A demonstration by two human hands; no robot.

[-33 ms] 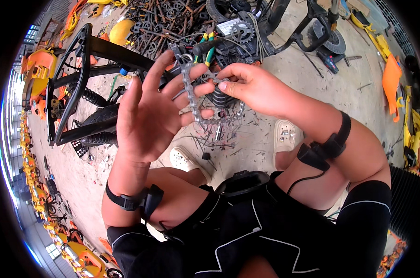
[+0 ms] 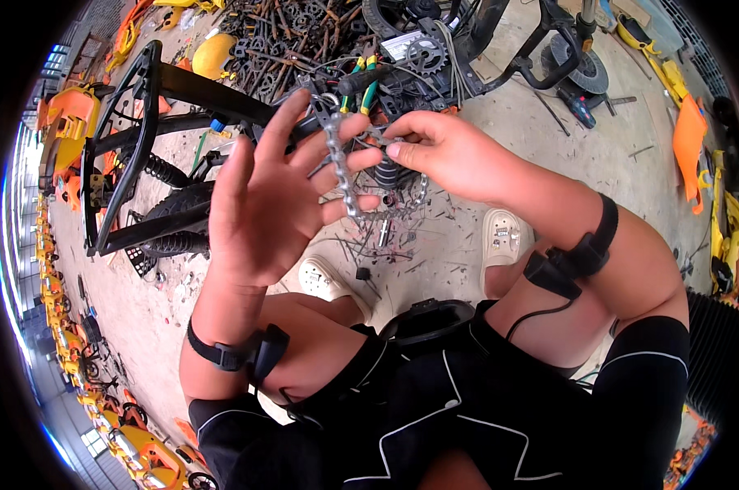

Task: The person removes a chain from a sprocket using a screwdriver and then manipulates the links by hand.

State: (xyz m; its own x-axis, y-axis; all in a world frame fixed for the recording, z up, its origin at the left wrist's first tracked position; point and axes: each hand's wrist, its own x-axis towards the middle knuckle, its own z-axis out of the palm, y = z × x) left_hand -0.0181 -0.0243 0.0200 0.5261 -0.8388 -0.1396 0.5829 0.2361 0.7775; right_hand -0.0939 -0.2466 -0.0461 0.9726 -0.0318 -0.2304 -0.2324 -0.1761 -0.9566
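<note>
A grey metal roller chain hangs in a loose loop between my hands. My right hand pinches its upper right end between thumb and fingertips. My left hand is raised with the palm showing and its fingers spread. The chain's left strand crosses in front of those fingers; I cannot tell whether it touches them. Just beyond the hands stand pliers with green and yellow handles, beside a dark frame part. A black ribbed spring-like piece shows behind the chain.
A black metal frame with a wheel lies at the left. Chainrings and rusty rods form a heap at the back. A power drill lies near a small wheel at the back right. Small metal scraps litter the floor near my beige clogs.
The chain's left strand has swung slightly to the right. My left hand has shifted a little to the right, while the right hand is almost still.
</note>
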